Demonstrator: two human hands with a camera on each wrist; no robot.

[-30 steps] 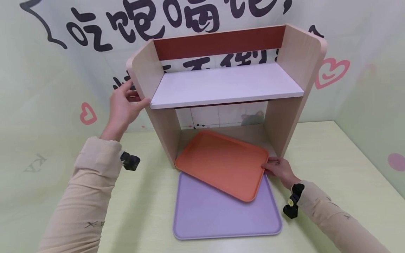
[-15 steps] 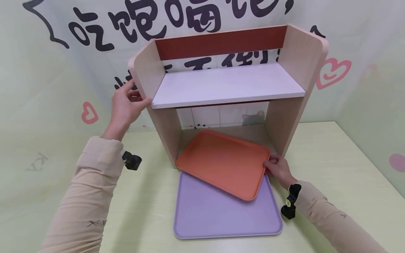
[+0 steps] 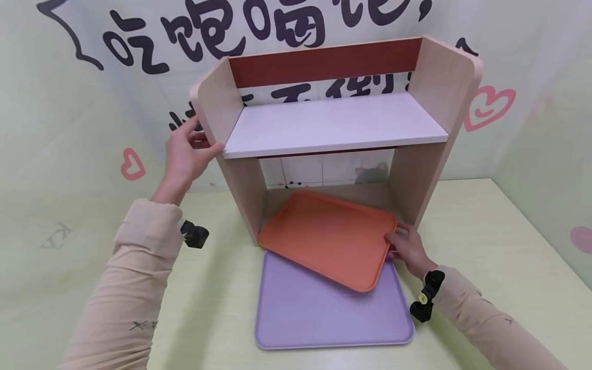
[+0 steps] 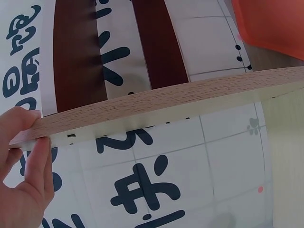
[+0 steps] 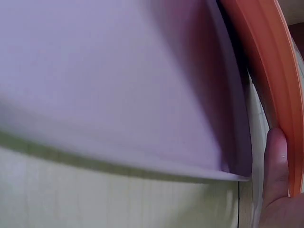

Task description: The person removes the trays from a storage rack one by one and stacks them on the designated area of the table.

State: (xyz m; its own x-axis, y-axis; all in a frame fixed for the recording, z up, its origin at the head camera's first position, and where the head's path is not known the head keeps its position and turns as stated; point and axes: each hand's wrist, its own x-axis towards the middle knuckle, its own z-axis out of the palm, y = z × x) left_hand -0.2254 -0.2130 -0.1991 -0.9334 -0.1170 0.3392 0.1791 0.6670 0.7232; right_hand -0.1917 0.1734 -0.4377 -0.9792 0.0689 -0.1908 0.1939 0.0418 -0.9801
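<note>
A purple tray [image 3: 324,313] lies flat at the near edge of the pale green table [image 3: 485,231]. Overlapping its far end, an orange tray [image 3: 324,236] sits askew, half under the wooden shelf unit [image 3: 333,123]. The right hand [image 3: 407,246] pinches the orange tray's right rim, fingers curled on it. Farther back, the left hand [image 3: 185,154] grips the shelf unit's left side panel, thumb in front.

A staged tabletop booth: printed backdrop [image 3: 69,128] with cartoon lettering and hearts walls a pale green table [image 3: 485,231].
</note>
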